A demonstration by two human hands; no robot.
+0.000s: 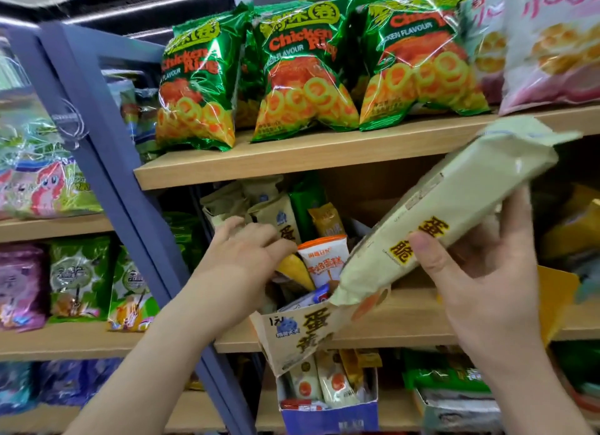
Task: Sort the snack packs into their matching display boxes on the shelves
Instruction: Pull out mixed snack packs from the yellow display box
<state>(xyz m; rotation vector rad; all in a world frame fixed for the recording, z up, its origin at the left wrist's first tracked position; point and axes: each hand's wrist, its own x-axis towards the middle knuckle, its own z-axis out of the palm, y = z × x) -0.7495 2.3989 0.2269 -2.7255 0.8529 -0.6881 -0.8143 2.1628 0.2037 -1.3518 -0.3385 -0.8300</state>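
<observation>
While tilted over display box [292,334], cream pack [454,207] clamped in right fingers [425,249]; left fingers [259,236] unclear.

Bare forearms [156,353]; thumbnail [418,239] (right hand [483,272]) short, seemingly plain.

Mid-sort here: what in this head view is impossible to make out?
- Left hand fingertips: buried among packs in the display box, head view; grip unclear.
- Cream pack print: partly under the right hand thumb.
- Pink bag: cut off by top and right edges.
- Blue box: cut off by bottom edge.
</observation>
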